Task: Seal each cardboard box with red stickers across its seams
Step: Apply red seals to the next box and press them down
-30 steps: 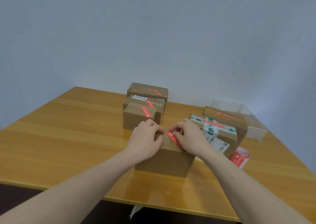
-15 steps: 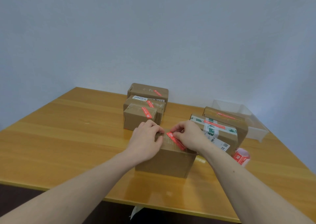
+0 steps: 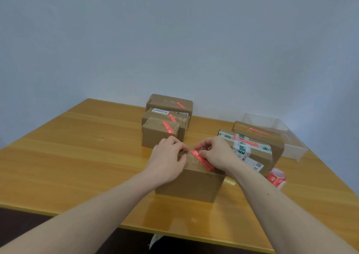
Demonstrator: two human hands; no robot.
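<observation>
Box: plain brown cardboard box [image 3: 191,184] sits nearest, centre of table
Sticker: long red paper strip [image 3: 202,160] runs diagonally near-right to far-left across the top seam
Left hand [image 3: 168,161]: curled, steadying the box's left end
Right hand [image 3: 217,152]: closer, fingertips pinching the strip's far end

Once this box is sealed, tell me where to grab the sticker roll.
Take the sticker roll across its round outer sides, coming from above and the right. It stands on end at the table's right, with a taped box close on its left.
</observation>
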